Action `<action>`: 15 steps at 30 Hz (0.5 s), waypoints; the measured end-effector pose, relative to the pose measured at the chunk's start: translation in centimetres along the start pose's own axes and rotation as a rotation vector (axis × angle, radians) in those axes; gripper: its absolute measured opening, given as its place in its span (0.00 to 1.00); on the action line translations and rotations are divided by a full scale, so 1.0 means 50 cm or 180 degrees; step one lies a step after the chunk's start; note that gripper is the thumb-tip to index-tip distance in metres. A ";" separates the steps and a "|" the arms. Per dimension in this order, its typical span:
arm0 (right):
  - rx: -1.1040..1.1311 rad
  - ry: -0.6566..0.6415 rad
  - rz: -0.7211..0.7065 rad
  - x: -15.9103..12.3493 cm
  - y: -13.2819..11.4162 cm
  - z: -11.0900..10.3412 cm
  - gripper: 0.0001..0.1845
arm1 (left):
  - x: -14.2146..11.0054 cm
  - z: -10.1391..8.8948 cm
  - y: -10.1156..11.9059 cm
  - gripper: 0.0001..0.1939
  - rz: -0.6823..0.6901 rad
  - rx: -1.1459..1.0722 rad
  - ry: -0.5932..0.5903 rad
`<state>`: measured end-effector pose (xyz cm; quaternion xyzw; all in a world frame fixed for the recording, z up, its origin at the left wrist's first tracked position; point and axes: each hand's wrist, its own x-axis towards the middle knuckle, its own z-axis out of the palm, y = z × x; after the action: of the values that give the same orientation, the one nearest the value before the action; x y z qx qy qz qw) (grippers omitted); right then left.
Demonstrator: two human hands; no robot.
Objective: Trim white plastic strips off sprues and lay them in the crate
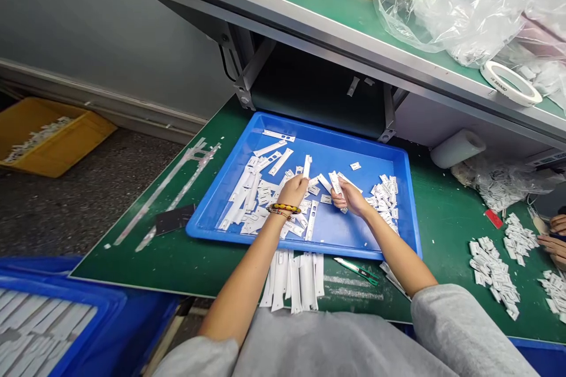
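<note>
The left hand (293,191) grips a long white strip (306,165), which stands tilted upward from the fingers, and the right hand (349,196) grasps a second white part (336,182). Both parts are positioned above the blue tray (342,232), which rests on the green counter (435,218) and contains loose long strips (243,191) on its left side and a pile of small white pieces (384,197) on its right. A green-handled cutter (359,271) lies on the counter just beside the tray's near edge.
</note>
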<state>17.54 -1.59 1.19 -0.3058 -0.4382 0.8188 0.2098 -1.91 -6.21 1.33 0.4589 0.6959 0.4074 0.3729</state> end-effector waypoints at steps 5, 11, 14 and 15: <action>-0.0060 -0.0040 -0.0195 -0.005 0.009 0.011 0.17 | -0.013 0.009 0.011 0.18 0.0698 0.0568 0.0083; -0.0534 -0.0082 -0.0265 -0.003 0.023 0.023 0.23 | -0.016 0.019 0.017 0.18 0.1778 0.1299 -0.0182; -0.0868 -0.0080 -0.0238 -0.005 0.027 0.022 0.25 | -0.020 0.020 0.025 0.14 0.1777 0.1528 0.0036; -0.1037 -0.0073 -0.0219 -0.006 0.028 0.020 0.25 | -0.022 0.020 0.028 0.13 0.1767 0.1563 0.0100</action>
<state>16.95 -3.09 0.54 -0.3111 -0.5778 0.7327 0.1804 -0.24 -6.68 2.37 0.6997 0.6277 0.3209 0.1162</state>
